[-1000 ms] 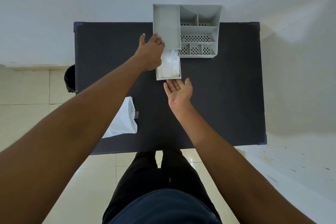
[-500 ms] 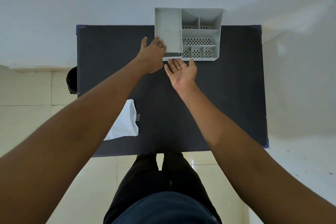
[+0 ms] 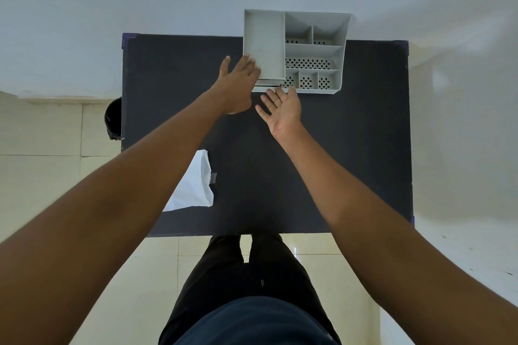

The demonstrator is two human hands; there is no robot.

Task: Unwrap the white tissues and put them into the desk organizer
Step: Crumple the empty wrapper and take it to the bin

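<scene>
Head view is showing the tissues hidden, likely in the drawer [image 3: 267, 84] nearly flush with the desk organizer [image 3: 297, 47], running away from the person. Right hand [image 3: 281, 112], fingers straight and together, is touching its front; left hand [image 3: 238, 78], fingers loosely spread, is bracing beside it.

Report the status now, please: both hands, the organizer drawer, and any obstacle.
Left hand flat against organizer side, open. Right hand open, fingertips at the nearly shut drawer. Tissues not visible. White wrapper lies apart, nothing blocking.
</scene>
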